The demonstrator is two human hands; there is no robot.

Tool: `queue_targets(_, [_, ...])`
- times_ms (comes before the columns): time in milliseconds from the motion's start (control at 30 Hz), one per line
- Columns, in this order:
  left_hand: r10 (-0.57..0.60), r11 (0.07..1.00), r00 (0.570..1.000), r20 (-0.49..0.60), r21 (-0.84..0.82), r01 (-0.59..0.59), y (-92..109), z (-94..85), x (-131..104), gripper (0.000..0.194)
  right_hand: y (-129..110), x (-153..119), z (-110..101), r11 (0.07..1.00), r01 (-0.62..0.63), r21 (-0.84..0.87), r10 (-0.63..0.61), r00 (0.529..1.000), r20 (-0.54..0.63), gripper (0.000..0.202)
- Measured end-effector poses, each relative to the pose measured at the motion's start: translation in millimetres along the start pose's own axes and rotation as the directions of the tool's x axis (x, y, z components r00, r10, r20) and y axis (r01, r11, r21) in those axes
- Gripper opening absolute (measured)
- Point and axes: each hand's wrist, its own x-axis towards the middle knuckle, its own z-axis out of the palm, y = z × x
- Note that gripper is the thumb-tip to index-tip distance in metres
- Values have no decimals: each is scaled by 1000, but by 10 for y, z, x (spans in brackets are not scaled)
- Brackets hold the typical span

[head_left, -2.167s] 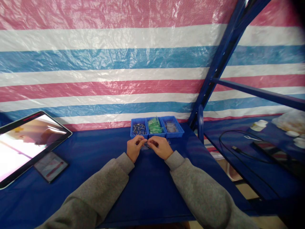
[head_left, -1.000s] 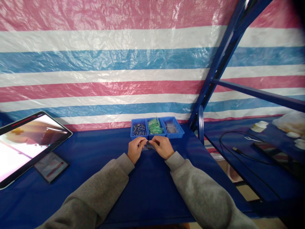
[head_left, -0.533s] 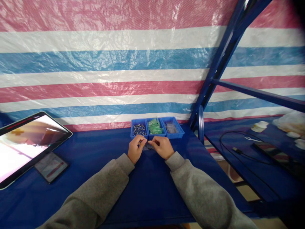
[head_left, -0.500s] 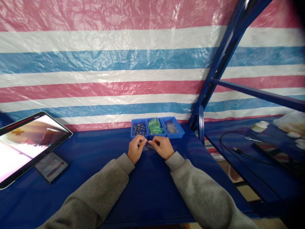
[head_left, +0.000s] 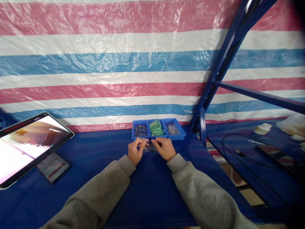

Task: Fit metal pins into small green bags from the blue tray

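Observation:
My left hand is closed in a pinch, with a small thin metal-looking piece at its fingertips. My right hand faces it from the other side, thumb and forefinger pinched close to the piece's other end; whether it grips that end is too small to tell. Just beneath the fingertips, a greyish see-through item lies on the table, partly hidden. Right behind the hands stand three joined blue bins: one with short metal pieces, one with green packets, one with clear plastic bags.
A tablet and a phone lie on the blue table at left. Beyond a blue metal post, a second table holds a black cable and a white container. A striped sheet hangs behind.
The fingertips have drawn slightly apart, and the left fingers have shifted on the small piece. The whole view has moved a little.

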Motion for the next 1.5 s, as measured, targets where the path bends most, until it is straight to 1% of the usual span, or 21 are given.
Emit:
queue_targets(167, [8,1000,1000,-14,-23,-8,-13,12,-1,18,4,-2,-1,1000,-2,-2,2,1000,10,40])
queue_targets(400, [22,999,1000,3,24,-22,17,11,2,16,7,6,2,1000,-11,-9,11,1000,17,38])
queue_targets(500, [26,999,1000,6,31,-26,-1,12,0,17,3,8,-6,1000,-23,-2,23,999,32,34])
queue_targets(667, [-6,999,1000,11,37,5,-57,16,-5,16,-21,12,-35,997,-56,61,52,997,56,25])
queue_targets(833, [-37,999,999,32,33,36,-58,19,-4,16,-34,15,-49,995,-79,60,76,995,58,25])
queue_targets(1067, [-67,998,996,55,22,65,-31,27,7,18,-29,14,-49,996,-63,60,60,997,48,26])
queue_targets(1200, [-71,995,996,56,75,67,-30,27,23,20,-22,16,-42,997,-58,50,56,998,33,25])
queue_targets(1400, [-30,979,998,64,201,16,-30,12,41,19,-20,19,-44,998,-55,37,55,998,22,25])
queue_targets(1500, [19,965,998,59,260,-34,-43,3,47,20,-21,20,-47,998,-60,34,60,998,23,24])
